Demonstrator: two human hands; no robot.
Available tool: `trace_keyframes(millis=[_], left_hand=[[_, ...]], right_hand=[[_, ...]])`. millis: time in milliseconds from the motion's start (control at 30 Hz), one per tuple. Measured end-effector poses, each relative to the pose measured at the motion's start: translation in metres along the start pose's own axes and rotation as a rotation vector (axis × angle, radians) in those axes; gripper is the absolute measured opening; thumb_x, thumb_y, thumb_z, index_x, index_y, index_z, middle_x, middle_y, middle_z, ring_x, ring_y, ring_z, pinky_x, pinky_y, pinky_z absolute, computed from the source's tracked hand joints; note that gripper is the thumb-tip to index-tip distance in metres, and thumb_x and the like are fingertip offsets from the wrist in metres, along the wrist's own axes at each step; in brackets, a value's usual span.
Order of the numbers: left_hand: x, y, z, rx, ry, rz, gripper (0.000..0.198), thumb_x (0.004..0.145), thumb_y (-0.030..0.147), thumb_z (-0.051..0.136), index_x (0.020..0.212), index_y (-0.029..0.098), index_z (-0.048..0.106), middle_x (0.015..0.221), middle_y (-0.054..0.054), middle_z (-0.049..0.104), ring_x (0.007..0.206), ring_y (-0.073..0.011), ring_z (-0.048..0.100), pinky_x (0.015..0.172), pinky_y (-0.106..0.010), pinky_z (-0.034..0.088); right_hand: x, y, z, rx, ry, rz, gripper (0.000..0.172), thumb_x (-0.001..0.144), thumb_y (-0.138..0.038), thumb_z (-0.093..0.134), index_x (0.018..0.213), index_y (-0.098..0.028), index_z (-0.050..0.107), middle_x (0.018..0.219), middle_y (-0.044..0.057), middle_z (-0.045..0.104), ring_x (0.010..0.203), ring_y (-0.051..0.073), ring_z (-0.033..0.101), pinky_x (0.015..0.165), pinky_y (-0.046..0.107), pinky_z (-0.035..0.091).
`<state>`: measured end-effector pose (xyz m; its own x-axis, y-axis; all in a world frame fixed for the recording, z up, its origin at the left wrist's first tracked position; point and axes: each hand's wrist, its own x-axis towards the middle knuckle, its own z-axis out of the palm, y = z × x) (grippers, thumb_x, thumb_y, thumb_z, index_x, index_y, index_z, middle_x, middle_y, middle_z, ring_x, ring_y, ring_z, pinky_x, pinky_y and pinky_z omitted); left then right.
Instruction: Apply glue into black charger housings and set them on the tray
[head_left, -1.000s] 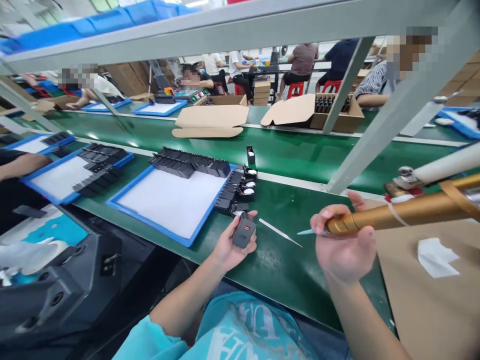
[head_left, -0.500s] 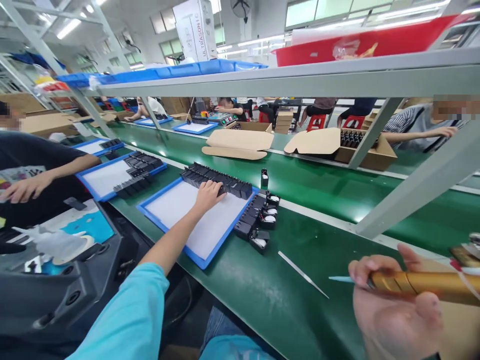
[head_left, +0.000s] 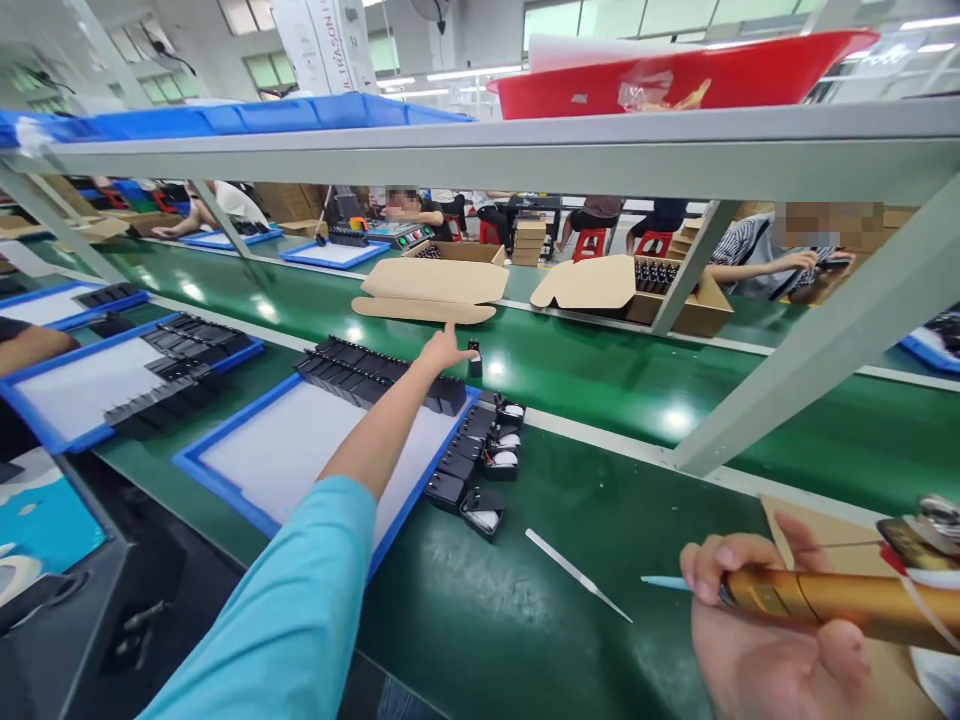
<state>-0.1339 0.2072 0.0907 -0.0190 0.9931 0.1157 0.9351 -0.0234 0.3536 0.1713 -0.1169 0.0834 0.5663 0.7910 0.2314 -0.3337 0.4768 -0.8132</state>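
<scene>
My left hand (head_left: 444, 352) reaches over the row of black boxes (head_left: 352, 372) in the blue-rimmed tray (head_left: 225, 480). Its thumb and index finger are spread beside a small upright black piece (head_left: 475, 360) on the green surface, with a gap between them. At the lower right my right hand (head_left: 750, 610) holds a gold electric screwdriver (head_left: 817, 598), its pale blue tip pointing left. Right of the tray lie more black boxes (head_left: 459, 452), several open ones with white round parts (head_left: 501, 458). A thin white tool (head_left: 574, 572) rests on the green bench.
A shelf edge (head_left: 480, 170) and slanted post (head_left: 810, 340) stand ahead. Beyond are open cardboard boxes (head_left: 701, 305) and several people at work. Another tray (head_left: 82, 390) is at the left, near a person's arm. Cardboard (head_left: 840, 540) lies by my right hand.
My left hand has left the box row in the tray, moved forward and right, and opened near the upright piece. The view has shifted right. My right hand still holds the screwdriver.
</scene>
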Motion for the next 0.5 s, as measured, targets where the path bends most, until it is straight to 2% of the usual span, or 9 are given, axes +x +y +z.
trace_keyframes(millis=[67, 100, 200, 267, 333, 433, 500], left_hand=[[0.016, 0.028, 0.009, -0.030, -0.070, -0.056, 0.094, 0.071, 0.049, 0.079, 0.139, 0.001, 0.037, 0.115, -0.028, 0.064, 0.107, -0.0362, 0.062, 0.086, -0.041, 0.049], [0.018, 0.038, 0.011, -0.046, -0.088, -0.072, 0.087, 0.073, 0.049, 0.077, 0.137, 0.002, 0.041, 0.112, -0.026, 0.065, 0.104, -0.0343, 0.064, 0.085, -0.042, 0.050], [0.012, 0.054, 0.009, -0.096, -0.088, -0.043, 0.049, 0.090, 0.046, 0.061, 0.123, 0.009, 0.055, 0.111, -0.014, 0.066, 0.093, -0.0223, 0.066, 0.082, -0.040, 0.055], [0.005, 0.057, 0.001, -0.126, -0.079, 0.011, 0.035, 0.095, 0.041, 0.056, 0.113, 0.011, 0.060, 0.108, -0.009, 0.066, 0.084, -0.0153, 0.066, 0.078, -0.034, 0.056], [-0.003, 0.059, -0.010, -0.146, -0.091, 0.053, 0.036, 0.094, 0.035, 0.058, 0.112, 0.004, 0.057, 0.105, -0.009, 0.067, 0.076, -0.0116, 0.066, 0.073, -0.027, 0.055], [-0.023, 0.065, -0.030, -0.171, -0.156, 0.080, 0.050, 0.085, 0.021, 0.065, 0.125, -0.003, 0.046, 0.101, -0.010, 0.069, 0.070, -0.0105, 0.067, 0.070, -0.022, 0.053], [-0.053, 0.068, -0.043, -0.213, -0.189, 0.121, 0.057, 0.082, 0.015, 0.066, 0.133, 0.003, 0.043, 0.098, -0.006, 0.071, 0.071, -0.0115, 0.069, 0.071, -0.023, 0.053]], right_hand=[[0.001, 0.001, 0.000, 0.004, -0.007, -0.023, 0.049, 0.079, -0.057, 0.054, 0.117, -0.027, 0.059, 0.072, 0.002, 0.059, 0.051, 0.016, 0.044, 0.050, 0.034, 0.038], [0.001, 0.001, 0.000, 0.011, -0.015, -0.037, 0.048, 0.080, -0.056, 0.054, 0.117, -0.026, 0.059, 0.072, 0.002, 0.059, 0.050, 0.016, 0.045, 0.050, 0.033, 0.038], [0.002, 0.000, 0.002, 0.022, -0.045, -0.066, 0.047, 0.083, -0.054, 0.051, 0.119, -0.024, 0.058, 0.071, 0.002, 0.059, 0.049, 0.015, 0.047, 0.050, 0.032, 0.040], [0.003, -0.001, 0.003, 0.023, -0.060, -0.071, 0.047, 0.085, -0.053, 0.050, 0.121, -0.024, 0.057, 0.072, 0.002, 0.060, 0.050, 0.014, 0.048, 0.051, 0.031, 0.041], [0.003, -0.003, 0.004, 0.031, -0.069, -0.072, 0.046, 0.084, -0.052, 0.051, 0.121, -0.024, 0.057, 0.074, 0.002, 0.060, 0.050, 0.014, 0.048, 0.051, 0.031, 0.041], [0.003, -0.004, 0.005, 0.041, -0.075, -0.078, 0.047, 0.082, -0.053, 0.055, 0.120, -0.025, 0.057, 0.075, 0.000, 0.060, 0.050, 0.013, 0.048, 0.050, 0.030, 0.042], [0.003, -0.004, 0.005, 0.036, -0.085, -0.080, 0.047, 0.081, -0.053, 0.056, 0.120, -0.027, 0.057, 0.075, -0.001, 0.060, 0.049, 0.012, 0.047, 0.050, 0.030, 0.042]])
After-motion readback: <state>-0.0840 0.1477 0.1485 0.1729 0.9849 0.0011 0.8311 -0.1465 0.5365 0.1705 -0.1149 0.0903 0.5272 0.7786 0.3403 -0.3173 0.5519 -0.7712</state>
